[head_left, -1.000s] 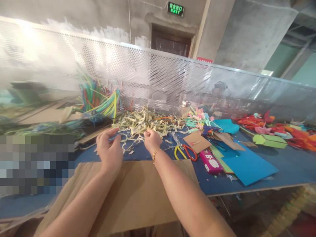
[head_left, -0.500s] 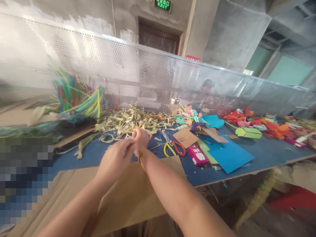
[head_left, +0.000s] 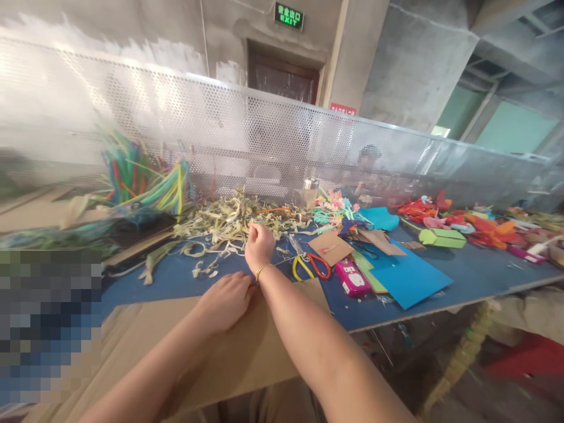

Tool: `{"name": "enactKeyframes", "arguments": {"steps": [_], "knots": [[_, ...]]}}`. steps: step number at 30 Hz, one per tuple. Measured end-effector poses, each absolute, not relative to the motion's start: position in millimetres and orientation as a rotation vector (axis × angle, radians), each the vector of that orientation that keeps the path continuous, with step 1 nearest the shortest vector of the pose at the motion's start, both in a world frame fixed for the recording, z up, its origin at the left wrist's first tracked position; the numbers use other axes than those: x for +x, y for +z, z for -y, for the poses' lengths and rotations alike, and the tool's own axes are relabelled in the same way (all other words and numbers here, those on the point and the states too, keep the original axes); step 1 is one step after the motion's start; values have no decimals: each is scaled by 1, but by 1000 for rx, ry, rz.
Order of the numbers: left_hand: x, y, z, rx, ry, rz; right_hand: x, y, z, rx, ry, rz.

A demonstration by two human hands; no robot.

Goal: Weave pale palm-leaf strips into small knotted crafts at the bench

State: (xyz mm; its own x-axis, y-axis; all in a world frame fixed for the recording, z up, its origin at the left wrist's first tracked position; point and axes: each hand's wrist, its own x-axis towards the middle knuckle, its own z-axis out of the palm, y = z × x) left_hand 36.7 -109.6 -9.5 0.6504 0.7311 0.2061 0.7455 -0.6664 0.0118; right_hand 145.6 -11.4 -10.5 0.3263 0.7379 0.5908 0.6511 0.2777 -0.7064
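My right hand point(head_left: 259, 244), with a gold bracelet point(head_left: 261, 271) at the wrist, is closed at the front of a tangled pile of pale green dried strips point(head_left: 224, 214). Whatever lies inside its fingers is hidden. My left hand point(head_left: 229, 301) is lower and closer, over the far part of a brown cardboard sheet point(head_left: 176, 352). Its fingers are curled together beside my right wrist, and I cannot make out anything in them. A few loose scraps point(head_left: 205, 269) lie on the blue tabletop point(head_left: 167, 288) left of my right hand.
Scissors point(head_left: 312, 267) with yellow and red handles lie right of my right arm, near a magenta box point(head_left: 352, 278) and blue paper point(head_left: 409, 276). Colourful pipe cleaners point(head_left: 145, 176) stand at left. A perforated metal screen point(head_left: 282, 129) borders the far side; a person is behind it.
My hands have moved apart. The left has come down and nearer over the cardboard, while the right has shifted slightly right. Small scraps now show on the tabletop left of them.
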Motion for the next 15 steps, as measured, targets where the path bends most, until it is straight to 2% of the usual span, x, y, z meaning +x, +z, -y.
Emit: {"name": "enactKeyframes", "arguments": {"steps": [5,10,15], "knots": [[44,0,113,-2806,-67,1044,139,-6,23,-1364,9,1540],[59,12,129,-2677,-7,1172,149,1,27,-1414,73,1624],[67,24,136,-2701,79,1224,161,3,35,-1242,236,1549]]}}
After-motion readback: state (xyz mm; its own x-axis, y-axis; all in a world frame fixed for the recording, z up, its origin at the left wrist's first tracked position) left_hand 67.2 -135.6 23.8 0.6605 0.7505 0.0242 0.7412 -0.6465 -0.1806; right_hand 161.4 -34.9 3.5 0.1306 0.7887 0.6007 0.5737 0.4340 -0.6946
